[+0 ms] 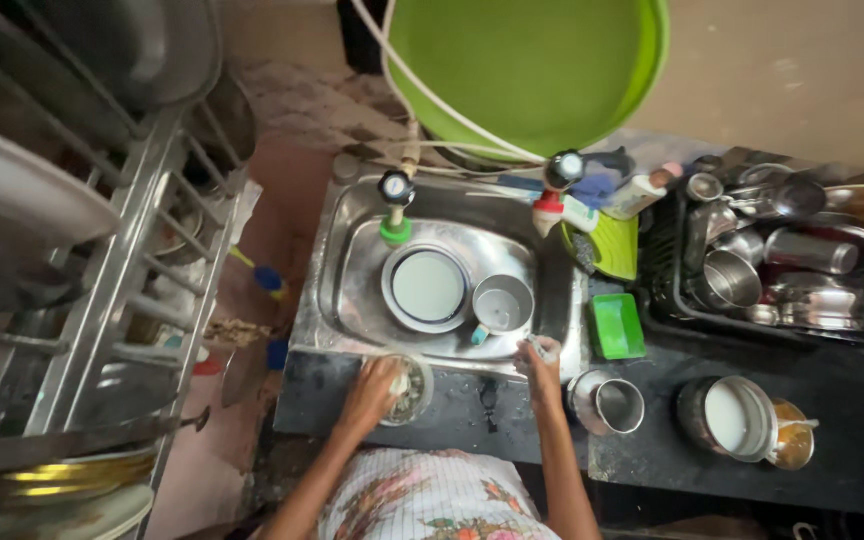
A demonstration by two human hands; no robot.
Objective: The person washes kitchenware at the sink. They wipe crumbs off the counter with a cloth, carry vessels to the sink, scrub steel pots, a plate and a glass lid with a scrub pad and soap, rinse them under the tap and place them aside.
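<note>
Left grip point(374, 385) (fingers curled) around glass point(411, 389)

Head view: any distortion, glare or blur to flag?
Head view: strong wide-angle bending, so the dish rack at the left edge bows and smears; soft glare on the steel sink rim; the dark counter is dim; both hands, left and right, look slightly soft.

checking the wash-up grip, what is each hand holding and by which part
The left hand grips a small round strainer-like bowl by its near rim. The right hand pinches something small at its fingertips; what it is cannot be told.
</note>
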